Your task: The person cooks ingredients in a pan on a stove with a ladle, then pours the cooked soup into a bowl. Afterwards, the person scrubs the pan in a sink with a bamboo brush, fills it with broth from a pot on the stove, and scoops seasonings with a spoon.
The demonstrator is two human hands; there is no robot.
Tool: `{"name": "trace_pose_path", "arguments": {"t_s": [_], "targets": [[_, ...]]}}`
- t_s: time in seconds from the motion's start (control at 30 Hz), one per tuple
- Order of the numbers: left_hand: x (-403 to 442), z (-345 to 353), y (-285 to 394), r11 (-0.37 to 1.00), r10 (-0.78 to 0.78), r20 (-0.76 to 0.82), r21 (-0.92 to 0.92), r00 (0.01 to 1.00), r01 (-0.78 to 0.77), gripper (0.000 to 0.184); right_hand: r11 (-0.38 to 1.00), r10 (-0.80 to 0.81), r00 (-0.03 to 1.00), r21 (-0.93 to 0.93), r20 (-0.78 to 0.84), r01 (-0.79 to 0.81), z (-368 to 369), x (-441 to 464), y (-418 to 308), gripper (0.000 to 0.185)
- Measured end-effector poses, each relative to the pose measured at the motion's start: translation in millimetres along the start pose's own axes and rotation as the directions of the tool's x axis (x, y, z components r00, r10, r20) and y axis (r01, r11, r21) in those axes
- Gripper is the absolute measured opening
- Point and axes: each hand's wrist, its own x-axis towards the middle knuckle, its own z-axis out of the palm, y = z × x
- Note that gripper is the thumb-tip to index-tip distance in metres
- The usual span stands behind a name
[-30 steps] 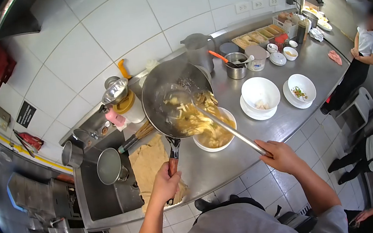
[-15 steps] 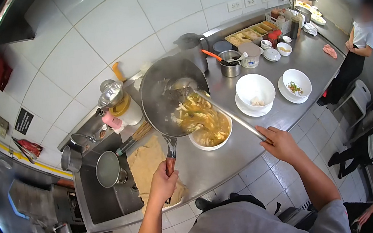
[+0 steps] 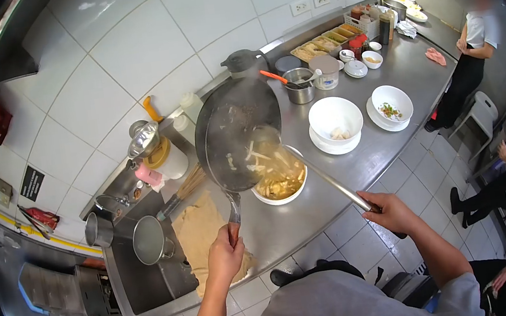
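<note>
My left hand (image 3: 225, 253) is closed round the handle of a dark, steaming wok (image 3: 216, 140), tipped steeply over a white bowl (image 3: 282, 201). In my right hand (image 3: 388, 209) is the long handle of a metal ladle (image 3: 336, 184); its head lies at the wok's lower right edge, partly hidden by food and steam. Brown soup with pale strips (image 3: 279, 174) fills the bowl and hangs at the wok's edge. To the right stand a white bowl (image 3: 335, 114) with pale pieces in it and another bowl (image 3: 391, 95) with chopped green and red bits, each on a plate.
A sink (image 3: 147, 276) holds a metal pot at the left, beside a tan cloth (image 3: 202, 234) and a bamboo brush (image 3: 185, 188). Behind are a saucepan (image 3: 300, 92) and a tray of ingredients (image 3: 327, 44). Another person (image 3: 473, 49) stands at the counter's far right end.
The ladle head has moved down and right toward the wok's lower edge. Less of the wok's contents shows, and the stream has shortened. The view has shifted slightly.
</note>
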Motion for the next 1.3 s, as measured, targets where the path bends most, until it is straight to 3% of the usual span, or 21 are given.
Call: {"name": "trace_pose_path", "arguments": {"t_s": [0.07,0.13,0.33,0.5,0.57,0.6,0.63,0.7,0.73,0.77,0.83,0.97,1.03,1.13,1.2,1.23,1.3], "targets": [[-0.2,4.7,-3.6,1.0,0.004,-0.01,0.025,1.0,-0.003,0.038,1.0,-0.006,1.0,-0.002,0.018,0.006,1.9,-6.3,6.8,0.054],[-0.3,6.6,-5.8,0.999,0.008,-0.019,0.049,1.0,-0.007,0.039,0.984,-0.141,0.99,-0.108,0.027,0.143,2.0,-11.4,9.7,0.054],[-0.2,2.6,-6.6,0.994,0.018,-0.033,0.107,0.999,-0.014,0.041,0.932,-0.082,0.994,-0.346,0.074,0.103,-35.0,-36.5,-3.2,0.056],[-0.8,3.0,-7.7,0.998,-0.016,-0.023,0.057,1.0,0.017,0.041,0.938,-0.03,0.994,-0.342,0.1,0.063,-74.7,-54.2,-10.4,0.055],[-1.1,5.5,-8.4,0.999,0.002,-0.037,0.036,0.999,-0.001,0.038,0.925,-0.2,0.979,-0.32,0.048,0.205,-70.0,-51.7,-0.9,0.055],[-2.0,6.9,-9.2,1.0,0.018,-0.057,0.009,0.998,-0.018,0.036,0.927,-0.194,0.98,-0.318,0.044,0.198,-59.7,-48.1,3.8,0.055],[-3.7,7.3,-9.0,1.0,0.021,-0.051,0.009,0.998,-0.02,0.036,0.984,-0.159,0.986,-0.068,0.05,0.162,-42.3,-41.9,6.8,0.055],[-10.3,5.4,-9.1,0.896,-0.242,0.058,-0.368,0.969,0.246,0.032,0.938,-0.04,0.986,0.347,0.165,-0.02,-10.9,-33.7,-3.5,0.056],[-15.5,2.9,-13.0,0.896,-0.239,0.062,-0.371,0.969,0.245,0.032,0.861,0.028,0.961,0.482,0.275,-0.163,4.1,-30.0,-14.5,0.057],[-22.3,-1.3,-20.3,0.837,-0.245,0.071,-0.487,0.967,0.248,0.03,0.814,0.024,0.94,0.539,0.34,-0.216,19.9,-27.4,-21.5,0.058],[-38.2,-13.9,-33.5,0.758,-0.242,0.083,-0.606,0.967,0.242,0.028,0.7,-0.066,0.884,0.653,0.462,-0.289,52.5,-22.4,-28.4,0.06],[-98.7,-52.8,-66.4,0.476,-0.382,0.135,-0.819,0.914,0.32,0.027,0.722,-0.167,0.77,0.608,0.615,-0.329,98.7,-19.0,-71.7,0.057],[-139.0,-70.3,-95.3,0.333,-0.446,0.142,-0.89,0.883,0.312,0.024,0.799,-0.2,0.668,0.515,0.716,-0.312,124.1,-14.3,-97.9,0.052],[-205.3,-102.4,-142.0,0.287,-0.507,0.145,-0.901,0.85,0.325,0.024,0.885,-0.227,0.649,0.432,0.726,-0.174,177.3,-9.2,-138.0,0.052],[-240.3,-121.0,-170.6,0.279,-0.559,0.144,-0.895,0.816,0.349,0.023,0.871,-0.373,0.577,0.488,0.727,-0.051,233.8,-2.0,-145.6,0.053],[-255.2,-131.2,-181.4,0.278,-0.613,0.134,-0.886,0.779,0.371,0.023,0.881,-0.357,0.578,0.471,0.734,-0.054,257.7,0.9,-157.5,0.053],[-280.8,-159.7,-187.1,0.291,-0.665,0.151,-0.85,0.732,0.44,0.029,0.906,-0.319,0.469,0.411,0.824,-0.106,300.2,12.8,-188.5,0.053]]}}
